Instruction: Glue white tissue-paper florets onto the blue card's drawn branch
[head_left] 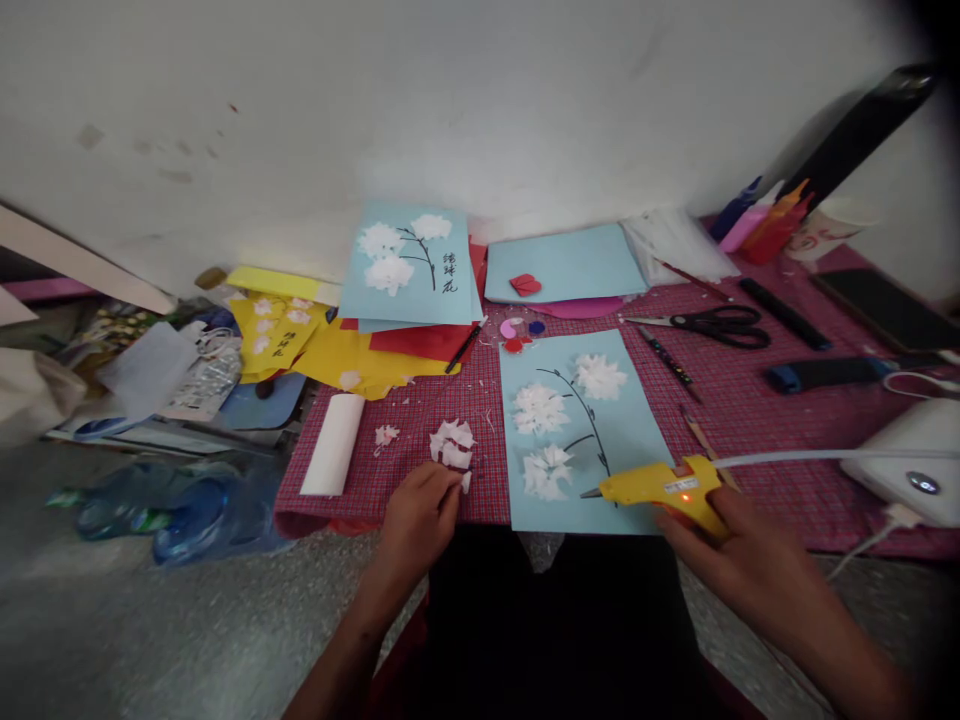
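My right hand (724,530) grips a yellow hot glue gun (660,487), its small light glowing orange. The nozzle points left over the lower part of a light blue sheet (544,515). That sheet bears a drawn dark branch (589,410) and three white paper flowers, the lowest flower (546,472) just left of the nozzle. Near the table's front edge, my left hand (420,515) is closed, fingertips pinching a small white paper piece (466,483). Right beyond those fingers lies a loose pile of white paper pieces (452,440).
Behind the sheet stand a finished blue flower card (409,265) and more blue paper (562,262). Black scissors (720,322), pens and a blue-black tool (829,373) lie right. A white cord runs from the glue gun towards a white box (911,465). A white paper roll (334,445) lies left.
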